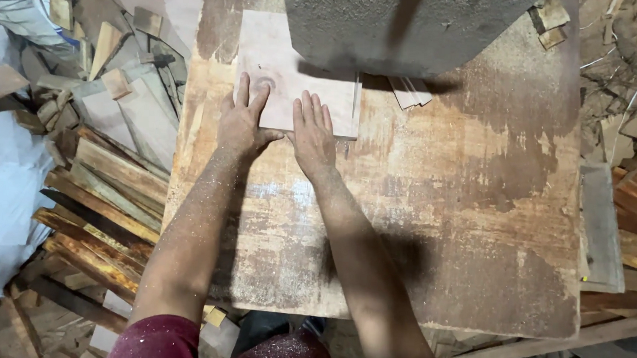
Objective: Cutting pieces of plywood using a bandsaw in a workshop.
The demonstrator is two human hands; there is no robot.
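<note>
A flat board lies on the desk, its far end running under the machine housing at the desk's far edge; the left hand rests flat on the board's near left corner, the right hand just beside it on the near edge — thumbs almost touching; thin offcuts lie right of the board; stacked planks lie off the desk's left side, more scrap wood off its right.
</note>
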